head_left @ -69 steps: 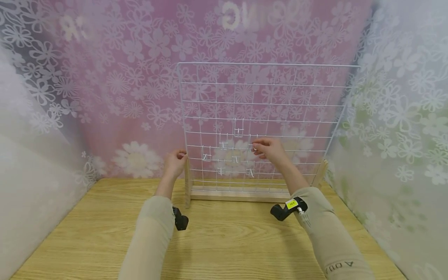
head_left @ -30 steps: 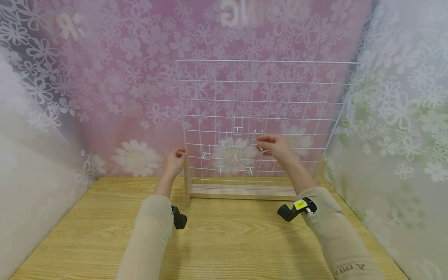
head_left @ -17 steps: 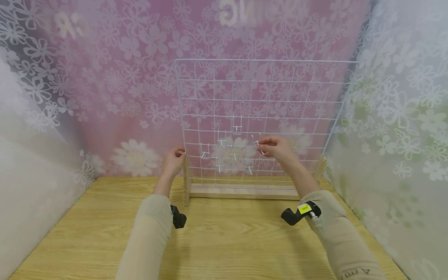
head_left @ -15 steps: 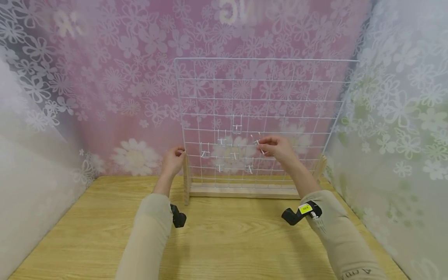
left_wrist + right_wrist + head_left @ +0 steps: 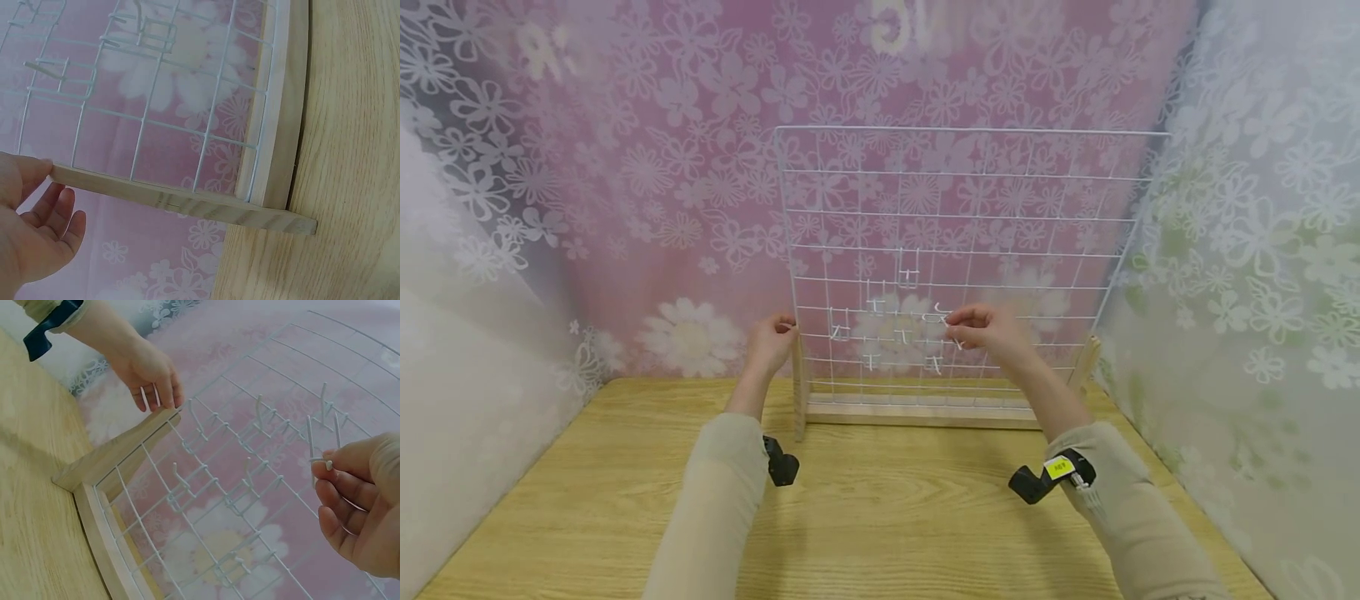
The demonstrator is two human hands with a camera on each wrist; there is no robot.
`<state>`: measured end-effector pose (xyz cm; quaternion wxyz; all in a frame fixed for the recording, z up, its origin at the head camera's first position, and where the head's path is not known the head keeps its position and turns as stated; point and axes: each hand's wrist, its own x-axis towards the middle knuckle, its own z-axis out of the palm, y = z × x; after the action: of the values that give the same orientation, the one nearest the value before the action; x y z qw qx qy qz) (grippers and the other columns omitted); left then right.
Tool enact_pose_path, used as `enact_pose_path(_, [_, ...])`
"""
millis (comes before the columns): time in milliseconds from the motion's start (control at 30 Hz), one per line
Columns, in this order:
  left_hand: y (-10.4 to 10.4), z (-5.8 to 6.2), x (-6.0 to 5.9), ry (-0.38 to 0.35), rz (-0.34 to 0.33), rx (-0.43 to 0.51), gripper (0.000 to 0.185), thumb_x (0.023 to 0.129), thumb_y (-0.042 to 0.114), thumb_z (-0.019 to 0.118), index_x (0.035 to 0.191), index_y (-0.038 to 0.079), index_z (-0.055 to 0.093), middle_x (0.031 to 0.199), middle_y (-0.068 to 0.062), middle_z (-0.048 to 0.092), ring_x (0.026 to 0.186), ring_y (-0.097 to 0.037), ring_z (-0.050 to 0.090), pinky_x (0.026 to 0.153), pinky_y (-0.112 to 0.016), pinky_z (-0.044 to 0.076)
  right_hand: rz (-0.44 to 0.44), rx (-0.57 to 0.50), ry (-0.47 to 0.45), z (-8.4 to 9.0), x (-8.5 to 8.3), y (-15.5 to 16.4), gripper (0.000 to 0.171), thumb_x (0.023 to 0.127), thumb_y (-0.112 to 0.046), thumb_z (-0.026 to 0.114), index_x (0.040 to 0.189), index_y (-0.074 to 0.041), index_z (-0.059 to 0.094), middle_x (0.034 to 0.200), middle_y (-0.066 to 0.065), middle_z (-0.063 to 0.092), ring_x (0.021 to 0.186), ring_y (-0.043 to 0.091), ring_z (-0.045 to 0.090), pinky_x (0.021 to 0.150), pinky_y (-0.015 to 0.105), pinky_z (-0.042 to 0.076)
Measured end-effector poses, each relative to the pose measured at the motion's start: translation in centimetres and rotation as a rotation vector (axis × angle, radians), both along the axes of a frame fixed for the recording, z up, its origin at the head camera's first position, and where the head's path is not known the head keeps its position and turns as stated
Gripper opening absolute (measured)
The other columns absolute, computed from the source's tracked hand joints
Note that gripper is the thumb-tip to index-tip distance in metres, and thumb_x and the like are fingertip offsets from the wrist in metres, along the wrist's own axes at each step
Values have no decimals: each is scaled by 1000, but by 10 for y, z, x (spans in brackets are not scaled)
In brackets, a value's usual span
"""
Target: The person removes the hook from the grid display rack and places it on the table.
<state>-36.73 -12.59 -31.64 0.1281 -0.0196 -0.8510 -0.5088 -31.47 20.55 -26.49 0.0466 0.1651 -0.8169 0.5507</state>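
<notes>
A white wire hook is pinched between the thumb and fingertips of the person's right hand, held just in front of the white wire grid panel near its lower middle, beside several hooks already hanging there. The panel stands upright in a wooden frame at the back of the wooden table. The left hand rests on the top of the frame's left post, its fingers relaxed and gripping nothing.

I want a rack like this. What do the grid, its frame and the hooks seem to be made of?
Grid: thin wire, probably metal with a smooth white coating. Frame: pale bare wood, grain visible. Hook pinched by the right hand: the same white-coated wire, apparently.
</notes>
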Motion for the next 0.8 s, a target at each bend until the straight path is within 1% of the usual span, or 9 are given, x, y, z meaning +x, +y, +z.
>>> enact_pose_path(133, [0, 2, 0, -11, 12, 8, 28, 93, 13, 53, 117, -2, 58, 112, -22, 56, 102, -34, 52, 83, -44, 44, 28, 25, -9, -7, 3, -5, 23, 88, -11, 64, 105, 3, 60, 95, 11, 65, 84, 16, 60, 73, 28, 48])
enact_pose_path(200, [0, 2, 1, -20, 11, 22, 29, 94, 13, 53, 117, -2, 58, 113, -22, 56, 103, -34, 51, 83, -43, 44, 54, 26, -11, -10, 5, -8, 23, 88, -11, 64, 105, 4, 61, 96, 13, 65, 85, 17, 60, 76, 31, 49])
enact_pose_path(367, [0, 2, 0, -29, 9, 55, 29, 94, 13, 53, 118, -2, 59, 113, -22, 55, 106, -34, 50, 86, -43, 43, 114, 27, -14, -16, 12, -16, 21, 86, -9, 65, 102, 5, 62, 86, 10, 64, 79, 19, 58, 74, 31, 48])
enact_pose_path(400, [0, 2, 0, -30, 8, 62, 29, 93, 13, 54, 118, -2, 59, 113, -22, 55, 106, -34, 51, 86, -43, 43, 119, 35, -16, -18, 13, -18, 20, 86, -8, 65, 101, 4, 63, 84, 9, 64, 78, 18, 58, 71, 29, 48])
enact_pose_path(433, [0, 2, -1, -30, 8, 71, 29, 93, 13, 54, 117, -2, 59, 113, -22, 56, 106, -34, 51, 86, -43, 43, 124, 41, -19, -19, 15, -20, 20, 86, -8, 65, 101, 4, 63, 83, 8, 63, 77, 18, 57, 71, 29, 48])
enact_pose_path(500, [0, 2, -2, -30, 2, 86, 29, 93, 12, 54, 118, -2, 58, 113, -22, 55, 106, -34, 51, 86, -43, 42, 139, 54, -28, -22, 19, -23, 20, 86, -8, 64, 102, 4, 63, 84, 7, 63, 79, 19, 58, 73, 31, 48])
enact_pose_path(633, [0, 1, -3, -42, -6, 134, 29, 93, 11, 53, 119, -3, 57, 114, -22, 54, 105, -33, 51, 86, -42, 42, 174, 86, -36, -30, 26, -28, 19, 87, -8, 64, 102, 3, 64, 88, 13, 62, 82, 21, 59, 77, 37, 48])
enact_pose_path(733, [0, 1, -3, -54, -7, 160, 29, 93, 10, 53, 118, -4, 57, 114, -21, 54, 106, -33, 51, 88, -42, 41, 204, 99, -45, -37, 30, -33, 18, 87, -8, 64, 101, 2, 64, 88, 13, 63, 83, 23, 59, 78, 37, 48])
enact_pose_path(800, [0, 1, -3, -59, -7, 168, 29, 93, 9, 53, 118, -4, 57, 114, -21, 54, 106, -33, 51, 89, -42, 41, 221, 114, -57, -42, 32, -35, 17, 86, -8, 65, 101, 2, 64, 87, 9, 63, 84, 21, 59, 79, 35, 48])
